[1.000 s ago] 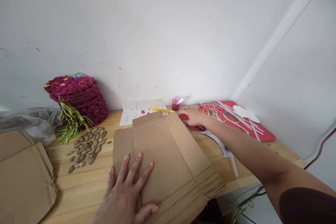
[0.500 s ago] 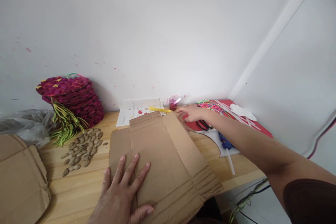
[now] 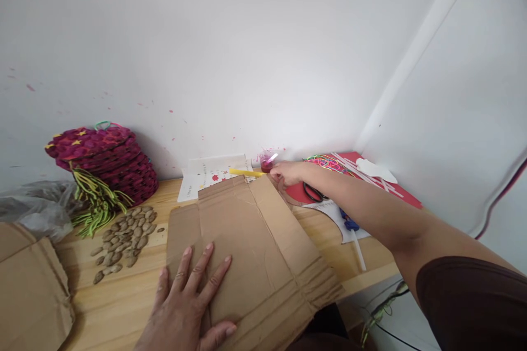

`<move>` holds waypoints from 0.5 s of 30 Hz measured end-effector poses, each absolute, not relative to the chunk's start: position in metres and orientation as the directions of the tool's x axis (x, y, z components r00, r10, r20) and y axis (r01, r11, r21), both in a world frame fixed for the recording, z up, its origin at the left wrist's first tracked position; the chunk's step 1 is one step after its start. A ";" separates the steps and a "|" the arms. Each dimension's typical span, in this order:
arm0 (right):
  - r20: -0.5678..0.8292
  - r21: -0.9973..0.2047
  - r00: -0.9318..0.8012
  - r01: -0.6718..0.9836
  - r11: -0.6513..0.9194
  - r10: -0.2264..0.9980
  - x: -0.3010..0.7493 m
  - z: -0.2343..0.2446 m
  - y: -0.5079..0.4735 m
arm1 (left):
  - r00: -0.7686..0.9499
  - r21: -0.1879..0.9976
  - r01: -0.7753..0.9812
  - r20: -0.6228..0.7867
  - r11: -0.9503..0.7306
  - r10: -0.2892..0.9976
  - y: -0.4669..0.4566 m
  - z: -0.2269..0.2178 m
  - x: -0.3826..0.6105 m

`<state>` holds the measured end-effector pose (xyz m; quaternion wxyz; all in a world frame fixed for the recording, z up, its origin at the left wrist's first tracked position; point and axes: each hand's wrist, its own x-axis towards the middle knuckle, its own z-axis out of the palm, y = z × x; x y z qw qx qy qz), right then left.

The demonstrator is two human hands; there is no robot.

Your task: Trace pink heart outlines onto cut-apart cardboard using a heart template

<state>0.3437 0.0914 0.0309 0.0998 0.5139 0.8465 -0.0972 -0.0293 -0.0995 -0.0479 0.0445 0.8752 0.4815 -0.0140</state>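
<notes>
My left hand [image 3: 187, 296] lies flat with spread fingers on a creased piece of brown cardboard [image 3: 242, 230] in front of me. Across the table, my right hand [image 3: 288, 172] reaches just beyond the cardboard's far right corner. Its fingers are curled down in a pinch; what is between them, if anything, I cannot make out. Right by those fingertips stands a small cup of red liquid [image 3: 265, 166] with a pale stick in it. A brown curved strip [image 3: 283, 192] lies under the hand, beside black-handled scissors [image 3: 312, 193]. A yellow stick [image 3: 245, 173] lies behind the cardboard.
At left are a purple piñata-like drum [image 3: 111, 159] with yellow-green fringe, peanuts in shells [image 3: 127, 236], a clear plastic bag [image 3: 45, 205] and another cardboard piece [image 3: 28, 290]. At right lie a blue glue gun [image 3: 349, 222], colourful cords [image 3: 325, 162] and a red sheet [image 3: 405, 197].
My right hand has moved slightly left toward the cup, and its fingers have curled downward. My left hand stays flat on the cardboard. The whole view has shifted a little.
</notes>
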 end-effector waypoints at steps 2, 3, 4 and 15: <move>-0.287 -0.050 -0.441 0.893 0.447 0.850 0.345 0.034 0.093 | 0.543 0.062 0.839 -0.044 -0.540 0.839 -0.100 -0.050 -0.030; -0.291 -0.049 -0.433 0.897 0.439 0.853 0.345 0.036 0.093 | 0.547 0.061 0.837 -0.031 -0.544 0.837 -0.100 -0.052 -0.031; -0.291 -0.054 -0.426 0.901 0.430 0.857 0.346 0.039 0.093 | 0.549 0.060 0.835 -0.018 -0.547 0.835 -0.100 -0.054 -0.032; -0.078 -0.298 -0.346 0.903 0.309 0.935 0.361 0.071 0.067 | 0.527 0.104 0.849 -0.085 -0.519 0.845 -0.101 -0.044 -0.026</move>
